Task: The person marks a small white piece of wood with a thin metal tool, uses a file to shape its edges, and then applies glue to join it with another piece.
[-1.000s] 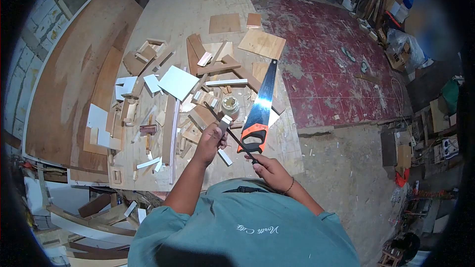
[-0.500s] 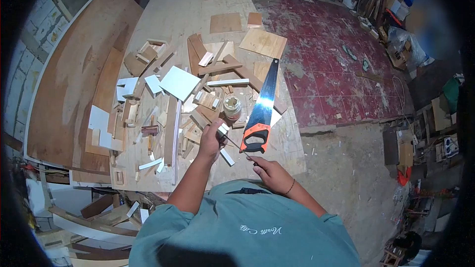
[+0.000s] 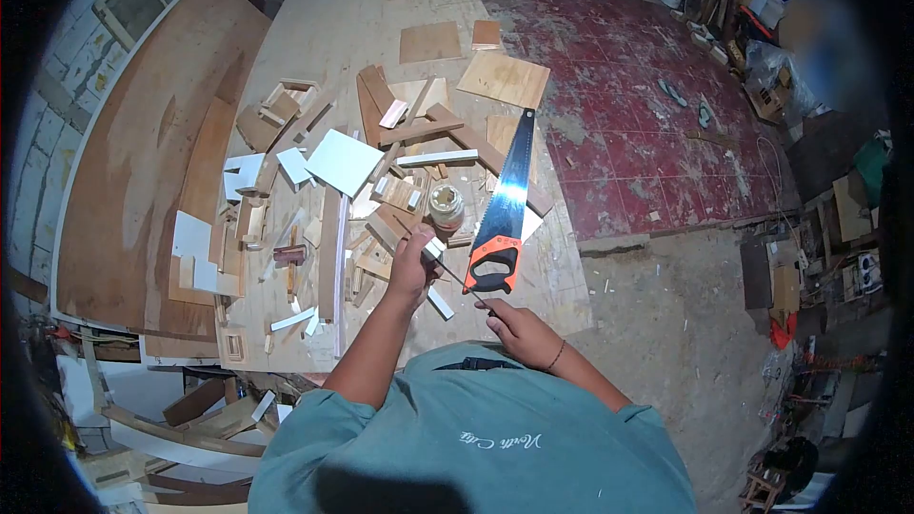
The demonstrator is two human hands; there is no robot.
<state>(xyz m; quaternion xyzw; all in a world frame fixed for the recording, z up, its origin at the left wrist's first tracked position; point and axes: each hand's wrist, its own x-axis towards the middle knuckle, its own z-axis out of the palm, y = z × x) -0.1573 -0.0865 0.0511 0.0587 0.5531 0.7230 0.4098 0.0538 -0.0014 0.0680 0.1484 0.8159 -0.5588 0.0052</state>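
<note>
My left hand point(image 3: 410, 265) is closed around a small white-faced block point(image 3: 433, 248), just below a glass jar point(image 3: 446, 206). In my right hand point(image 3: 519, 328) is the end of a thin dark rod-like tool point(image 3: 457, 279), whose shaft runs up and left to the block. Its tip seems to show beyond the left fingers. A handsaw point(image 3: 502, 219) with an orange and black handle lies on the table, blade pointing away, just above my right hand. A short white strip point(image 3: 440, 303) rests between my hands.
Wood offcuts and a white square board point(image 3: 346, 162) are scattered over the wooden table point(image 3: 381, 14). A wooden clamp-like tool point(image 3: 289, 255) lies at the left. A large curved panel point(image 3: 143, 162) stands along the left side. Red tiled floor point(image 3: 628, 114) is on the right.
The thin tool's tip now shows past the left hand, and the block has turned slightly in the fingers. The whole view has shifted slightly.
</note>
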